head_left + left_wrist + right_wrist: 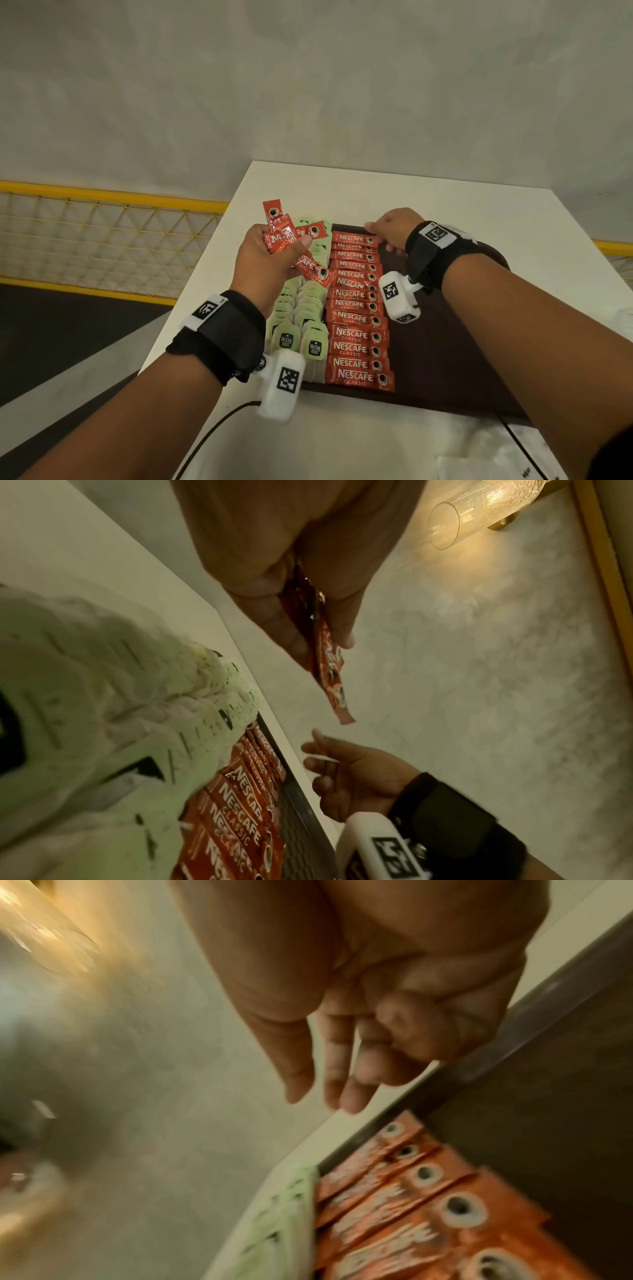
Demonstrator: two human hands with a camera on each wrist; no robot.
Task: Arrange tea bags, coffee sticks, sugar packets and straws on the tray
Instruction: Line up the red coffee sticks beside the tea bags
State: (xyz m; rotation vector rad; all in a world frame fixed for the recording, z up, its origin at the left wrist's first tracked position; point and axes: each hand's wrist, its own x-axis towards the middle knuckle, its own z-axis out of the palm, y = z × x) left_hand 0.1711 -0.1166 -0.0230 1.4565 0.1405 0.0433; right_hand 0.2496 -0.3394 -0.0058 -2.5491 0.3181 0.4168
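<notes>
gripping a fan of red coffee sticks [291, 240], the left hand [270, 260] hovers over the tea bags [301, 308] on the tray [445, 342] in the head view. left wrist view: thumb and fingers [281, 626] pinch the sticks. right wrist view: the right hand [377, 1001] has loose, empty fingers above the laid row [411, 1204].

Likely hotel or hospitality setting: brass wall lamp [486, 509] with glass shade, marbled wall [308, 85], white desk [445, 212], refreshment tray [445, 359] (single-serve sachets).
</notes>
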